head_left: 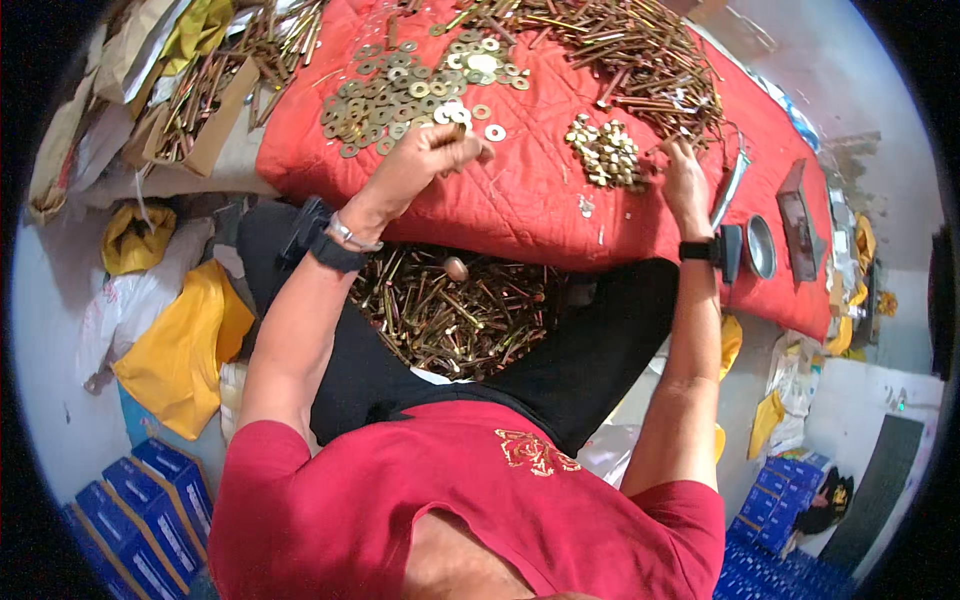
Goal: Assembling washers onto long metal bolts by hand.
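L hand point(418, 165) is over the red quilt point(540, 200), right by the flat washers point(380, 110), fingers curled w/ thumb close, can't tell if it's gripping anything. R hand point(685, 185) is just beside the small brass bits point(606, 155), fingertips bunched, can't tell what's in there tbh. Washers are twd the quilt's L edge, brass bits nearer its R edge, long bolts point(640, 60) twd the far R.
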Demonstrator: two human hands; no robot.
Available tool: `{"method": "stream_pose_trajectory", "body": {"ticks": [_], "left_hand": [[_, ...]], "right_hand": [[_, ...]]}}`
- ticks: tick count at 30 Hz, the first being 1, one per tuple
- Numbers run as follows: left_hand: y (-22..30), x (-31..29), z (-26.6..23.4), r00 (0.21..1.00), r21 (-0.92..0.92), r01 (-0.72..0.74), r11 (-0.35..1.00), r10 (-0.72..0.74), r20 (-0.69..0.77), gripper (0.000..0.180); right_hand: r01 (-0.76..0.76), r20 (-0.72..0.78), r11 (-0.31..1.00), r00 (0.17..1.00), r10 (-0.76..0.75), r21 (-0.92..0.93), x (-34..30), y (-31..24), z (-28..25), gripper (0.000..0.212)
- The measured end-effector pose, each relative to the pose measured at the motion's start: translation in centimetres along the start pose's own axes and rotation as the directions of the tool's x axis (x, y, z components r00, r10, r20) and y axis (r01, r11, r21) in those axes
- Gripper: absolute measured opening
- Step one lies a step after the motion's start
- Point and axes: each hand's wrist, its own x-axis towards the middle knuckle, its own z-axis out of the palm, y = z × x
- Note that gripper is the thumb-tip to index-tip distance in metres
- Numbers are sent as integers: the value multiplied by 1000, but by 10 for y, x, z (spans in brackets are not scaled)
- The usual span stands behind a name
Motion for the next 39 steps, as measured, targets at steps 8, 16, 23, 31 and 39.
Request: {"method": "stream_pose_trajectory", "body": {"ticks": [8,16,23,31,39], "left_hand": [[-25,35,16,849,714,-257,652,505,-156,12],[-33,25,20,854,676,-385,628,521,2,20],[-18,6,-5,908,-127,-44,991,-13,-418,26],[-11,-2,-18,888,-395,-37,918,-151,-434,19],[-16,1,-20,902,-384,-143,912,-39,-430,16]], "right_hand": [[118,-87,988,988,-127,-98,-4,9,-6,13],[224,-211,918,964,-160,327,-1,-131,-9,15],[16,242,943,965,-102,332,-4,-146,11,11],[146,235,918,941,-244,368,13,-187,6,18],[328,646,943,708,-285,57,80,-196,26,13]]}}
